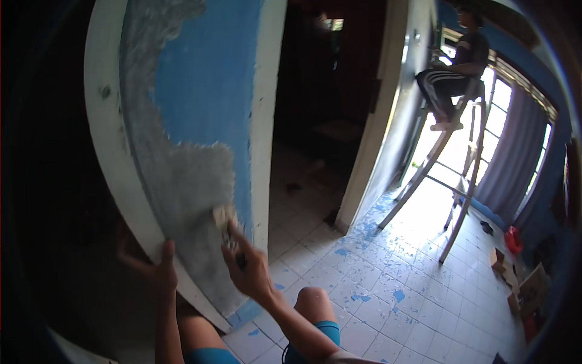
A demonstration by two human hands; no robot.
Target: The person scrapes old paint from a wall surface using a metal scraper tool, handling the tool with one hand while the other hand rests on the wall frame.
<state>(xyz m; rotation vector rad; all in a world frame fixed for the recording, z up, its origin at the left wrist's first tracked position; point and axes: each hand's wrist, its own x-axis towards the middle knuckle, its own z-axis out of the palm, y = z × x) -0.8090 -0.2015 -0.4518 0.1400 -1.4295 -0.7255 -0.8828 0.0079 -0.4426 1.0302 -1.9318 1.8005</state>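
In front of me a narrow wall strip (194, 176) shows bare grey plaster, with a ragged patch of blue paint (206, 79) above and along its right side. My right hand (251, 270) is closed around what looks like a flat paintbrush (225, 216). Its pale, slightly blurred head meets the grey plaster near the blue edge, and my index finger lies along it. My left hand (159, 267) is at the white frame (115, 145) left of the strip, thumb up against it and fingers spread into the dark side. Nothing shows in that hand.
A dark doorway (321, 133) opens right of the strip. Blue paint flakes (361, 298) litter the tiled floor (418, 303). Farther right, another person (464, 67) sits high on a ladder (427, 167). Cardboard boxes (527, 291) and a red bag (513, 240) lie by the right wall.
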